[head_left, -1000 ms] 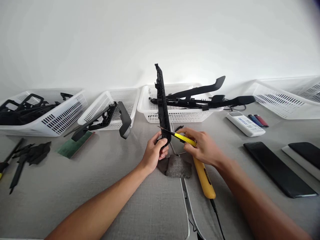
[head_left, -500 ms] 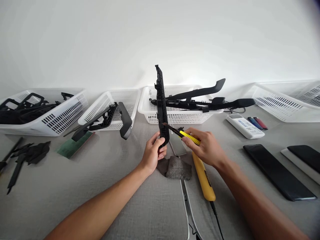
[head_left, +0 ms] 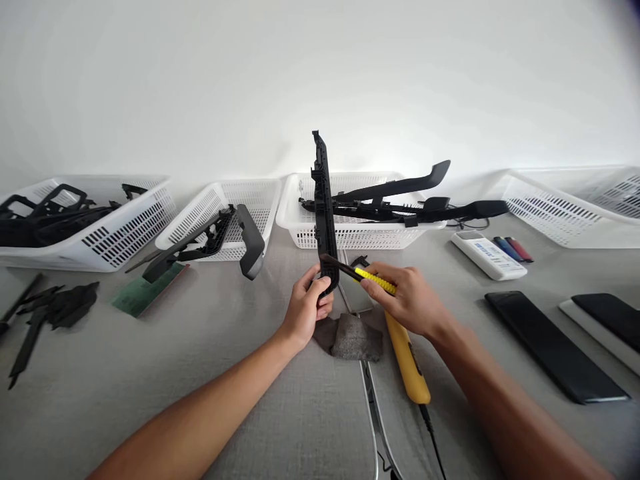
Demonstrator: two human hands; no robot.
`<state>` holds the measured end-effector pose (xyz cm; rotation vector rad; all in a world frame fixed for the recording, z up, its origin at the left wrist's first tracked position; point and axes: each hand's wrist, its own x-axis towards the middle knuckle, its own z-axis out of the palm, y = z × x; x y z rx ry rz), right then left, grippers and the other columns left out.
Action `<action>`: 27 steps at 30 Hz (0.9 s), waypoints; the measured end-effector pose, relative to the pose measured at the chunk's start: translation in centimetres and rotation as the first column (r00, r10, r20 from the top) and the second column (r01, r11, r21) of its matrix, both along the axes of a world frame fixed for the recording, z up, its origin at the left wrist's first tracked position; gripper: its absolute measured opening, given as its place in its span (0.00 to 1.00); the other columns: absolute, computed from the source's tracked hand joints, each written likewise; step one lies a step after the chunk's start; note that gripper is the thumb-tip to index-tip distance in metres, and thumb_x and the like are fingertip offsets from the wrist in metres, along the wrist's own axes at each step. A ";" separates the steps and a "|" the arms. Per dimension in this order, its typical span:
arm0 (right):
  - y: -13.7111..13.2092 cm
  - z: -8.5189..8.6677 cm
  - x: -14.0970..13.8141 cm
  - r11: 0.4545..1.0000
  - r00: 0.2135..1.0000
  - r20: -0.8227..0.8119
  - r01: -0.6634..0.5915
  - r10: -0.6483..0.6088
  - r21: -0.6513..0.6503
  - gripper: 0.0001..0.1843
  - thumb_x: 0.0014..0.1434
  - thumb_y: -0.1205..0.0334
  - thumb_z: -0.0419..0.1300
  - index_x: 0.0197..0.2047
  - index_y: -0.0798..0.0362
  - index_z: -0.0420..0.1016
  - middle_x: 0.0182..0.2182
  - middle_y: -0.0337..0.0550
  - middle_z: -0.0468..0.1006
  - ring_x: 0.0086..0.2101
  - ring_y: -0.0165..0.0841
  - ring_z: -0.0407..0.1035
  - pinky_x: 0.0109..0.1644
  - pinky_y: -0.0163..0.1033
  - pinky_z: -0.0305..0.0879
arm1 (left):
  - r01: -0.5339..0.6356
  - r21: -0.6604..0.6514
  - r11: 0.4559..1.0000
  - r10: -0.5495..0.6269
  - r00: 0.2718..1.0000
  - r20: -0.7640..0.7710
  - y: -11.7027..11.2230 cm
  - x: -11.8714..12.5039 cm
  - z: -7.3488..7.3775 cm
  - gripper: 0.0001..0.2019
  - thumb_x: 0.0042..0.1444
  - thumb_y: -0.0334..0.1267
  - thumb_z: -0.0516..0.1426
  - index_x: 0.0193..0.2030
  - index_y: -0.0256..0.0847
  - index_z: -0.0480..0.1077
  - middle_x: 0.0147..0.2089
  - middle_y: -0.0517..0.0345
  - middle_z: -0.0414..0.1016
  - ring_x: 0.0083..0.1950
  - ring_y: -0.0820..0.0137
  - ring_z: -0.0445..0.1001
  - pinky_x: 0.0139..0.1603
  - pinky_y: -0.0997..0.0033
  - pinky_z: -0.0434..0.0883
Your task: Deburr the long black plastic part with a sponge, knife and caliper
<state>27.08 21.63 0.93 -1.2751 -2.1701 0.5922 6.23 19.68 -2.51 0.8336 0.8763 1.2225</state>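
Observation:
Upright in front of me stands a long black plastic trim piece (head_left: 325, 207), ribbed and clipped along its inner side. My left hand (head_left: 306, 308) is closed round its lower end. A yellow-and-black utility knife (head_left: 374, 280) is gripped in my right hand (head_left: 411, 297). Its dark blade points left and meets the trim's lower part, just above my left fingers; whether it cuts in I cannot tell. Below the hands lies a grey cloth (head_left: 356, 338). Partly under my right hand rests a yellow corded tool (head_left: 407, 360).
White baskets (head_left: 305, 237) line the wall, several holding black plastic parts. At left are a green sheet (head_left: 145, 293) and black scraps (head_left: 70, 307). A black phone-like slab (head_left: 550, 343), a white device (head_left: 487, 255) and two lighters (head_left: 515, 249) lie right. A gap (head_left: 373, 400) splits the tabletop.
The knife and my right hand have moved slightly down and left, its blade now lower along the trim piece. My left hand keeps its hold with hardly any movement.

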 end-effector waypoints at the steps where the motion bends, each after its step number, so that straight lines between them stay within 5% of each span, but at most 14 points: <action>1: 0.0 0.0 0.0 1.000 1.000 -0.012 0.010 -0.010 0.008 0.22 0.72 0.43 0.53 0.39 0.51 0.77 0.23 0.36 0.71 0.24 0.30 0.61 0.31 0.37 0.54 | -0.002 0.006 1.000 0.002 1.000 -0.003 0.0 0.0 0.0 0.14 0.56 0.46 0.64 0.41 0.44 0.65 0.23 0.73 0.54 0.20 0.80 0.51 0.20 0.81 0.47; 11: 0.1 0.2 0.3 1.000 0.999 -0.031 0.024 -0.024 0.003 0.21 0.71 0.43 0.54 0.38 0.51 0.77 0.24 0.37 0.72 0.25 0.32 0.62 0.31 0.38 0.55 | -0.011 -0.012 1.000 0.011 1.000 0.013 -0.1 0.1 0.2 0.15 0.54 0.46 0.65 0.41 0.43 0.66 0.23 0.73 0.53 0.20 0.80 0.51 0.20 0.81 0.47; 18: 0.6 0.2 1.2 1.000 1.000 0.017 -0.007 0.007 0.005 0.21 0.70 0.46 0.55 0.35 0.52 0.78 0.26 0.39 0.77 0.27 0.32 0.66 0.32 0.38 0.58 | -0.096 -0.026 0.995 0.097 0.995 0.035 -0.1 0.0 0.3 0.25 0.53 0.45 0.65 0.57 0.44 0.71 0.26 0.73 0.53 0.20 0.80 0.53 0.19 0.80 0.47; 27: 0.8 0.1 1.7 0.999 0.999 0.023 0.028 -0.029 0.036 0.16 0.67 0.53 0.58 0.31 0.52 0.79 0.26 0.41 0.78 0.28 0.33 0.68 0.32 0.38 0.59 | -0.165 -0.039 0.985 0.166 0.986 0.015 0.0 -0.1 0.0 0.29 0.53 0.45 0.66 0.62 0.43 0.74 0.27 0.71 0.56 0.21 0.80 0.53 0.19 0.78 0.48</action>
